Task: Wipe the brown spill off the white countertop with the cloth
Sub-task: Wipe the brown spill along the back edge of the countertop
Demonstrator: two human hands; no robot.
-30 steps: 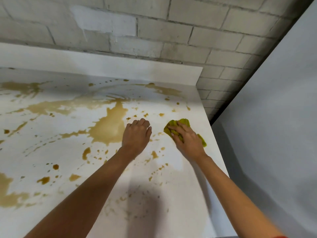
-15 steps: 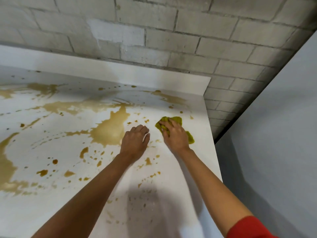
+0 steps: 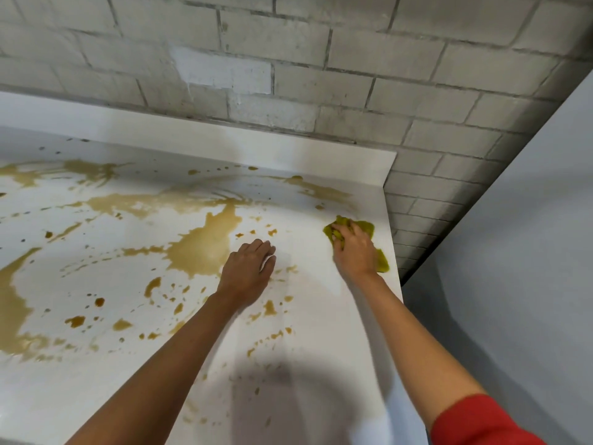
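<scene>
Far left of the large puddle (image 3: 205, 248), a long brown streak (image 3: 12, 303) curves down the white surface (image 3: 321, 364) at the frame edge. Both are part of one brown spill (image 3: 150, 200) covering most of the surface. Between streak and puddle are scattered drops and thin smear arcs, too many to count. Behind the puddle, a broad smeared band runs toward the white backsplash (image 3: 192, 136), with a grey brick wall (image 3: 321, 75) above that.

At the puddle's right edge is the left hand (image 3: 248, 271), palm down, fingers loosely bent with tips on the surface, holding nothing. Can't tell if it touches the liquid. Its forearm crosses the drops on the camera side of the puddle and hides what lies under it. Small splashes sit around this hand, and a few lie between the two hands.

Further right, well apart from the puddle and near the surface's right edge, is one yellow-green cloth (image 3: 365, 227), bunched, lying on the surface. The right hand (image 3: 353, 248) is on top of it, fingers curled into the folds and gripping it. The hand hides the cloth's middle; only its far part and near corner show. One more brown patch (image 3: 317, 189) lies behind the cloth, toward the backsplash corner.

A red sleeve (image 3: 475, 422) is on the right arm, bottom right. A grey panel (image 3: 513, 252) stands beyond the surface's right edge. A dark shadow (image 3: 272, 396) falls on the surface nearest the camera.

Count: two hands, one cloth, one sleeve, one large puddle.
</scene>
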